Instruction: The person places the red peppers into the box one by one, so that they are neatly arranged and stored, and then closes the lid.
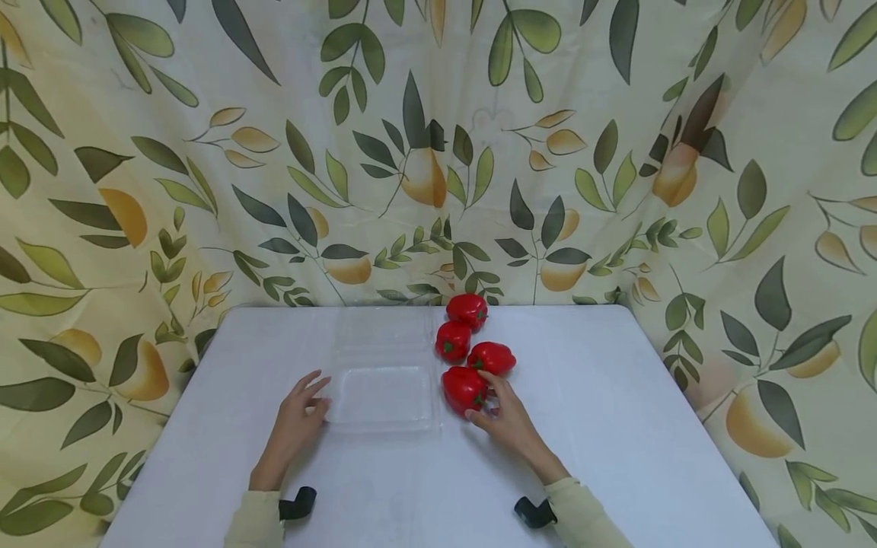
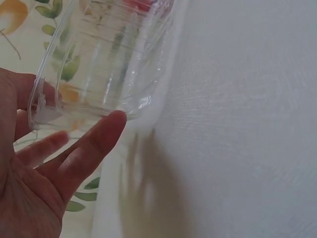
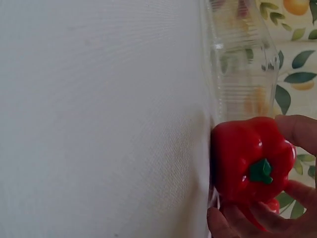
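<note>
Right hand (image 1: 510,425) is grasping the near red bell pepper (image 1: 464,390); left hand (image 1: 299,415), fingers loosely extended, is touching the clear clamshell (image 1: 384,403). Three more peppers (image 1: 453,341) are lying beyond, all right of clamshell, none inside yet.

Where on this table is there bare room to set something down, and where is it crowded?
Bare white table lies right of the red peppers and right hand, left of the left hand, and on the near side of the clear container. Crowded: the container's right side, where four peppers cluster and the right hand grips the nearest.
</note>
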{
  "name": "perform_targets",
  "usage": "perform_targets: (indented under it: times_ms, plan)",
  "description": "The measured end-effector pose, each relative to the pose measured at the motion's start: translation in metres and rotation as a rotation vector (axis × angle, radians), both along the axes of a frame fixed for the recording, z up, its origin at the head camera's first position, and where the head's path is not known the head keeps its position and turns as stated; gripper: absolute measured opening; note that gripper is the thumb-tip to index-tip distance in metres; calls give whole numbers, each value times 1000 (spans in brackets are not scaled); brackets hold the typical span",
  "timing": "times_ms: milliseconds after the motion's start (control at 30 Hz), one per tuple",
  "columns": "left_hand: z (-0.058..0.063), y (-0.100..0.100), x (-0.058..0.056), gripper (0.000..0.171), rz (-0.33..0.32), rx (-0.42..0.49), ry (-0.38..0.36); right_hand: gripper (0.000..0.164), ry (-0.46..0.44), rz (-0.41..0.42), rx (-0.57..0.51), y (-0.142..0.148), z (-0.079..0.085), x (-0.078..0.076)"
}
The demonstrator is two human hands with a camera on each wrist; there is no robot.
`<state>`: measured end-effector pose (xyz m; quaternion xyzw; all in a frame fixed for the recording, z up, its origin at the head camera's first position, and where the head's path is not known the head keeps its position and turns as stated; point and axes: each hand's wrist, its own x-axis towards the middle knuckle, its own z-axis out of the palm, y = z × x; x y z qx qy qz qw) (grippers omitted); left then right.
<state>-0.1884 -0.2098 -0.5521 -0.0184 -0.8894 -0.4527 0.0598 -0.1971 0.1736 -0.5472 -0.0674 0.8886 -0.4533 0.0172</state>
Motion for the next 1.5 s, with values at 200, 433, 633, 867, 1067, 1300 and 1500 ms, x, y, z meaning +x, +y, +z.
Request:
perform_targets:
  times_ms: [200,433,633,867,1067,1300,1500]
  plan:
    - [0,-1,0,42,-13,-4,12,85,-26,-12,-17,-3,0,-1]
    - [0,0,-1,40,-12,-5,19,86,-64,-32,-31,-3,-1,-3]
    - [0,1,-2,41,-14,-7,2,85,-70,-41,-16,-4,-4,-6]
    - [1,1,-2,41,-17,5,7,84,-63,-48,9,-7,-4,-9]
    - [1,2,-3,41,-20,1,12,85,-70,-64,-17,-6,-4,-7]
    - [6,3,-4,41,-12,-17,9,86,-37,-62,-50,-2,3,-8]
    - [6,4,-2,41,-10,-16,10,88,-20,-76,-57,1,10,-8]
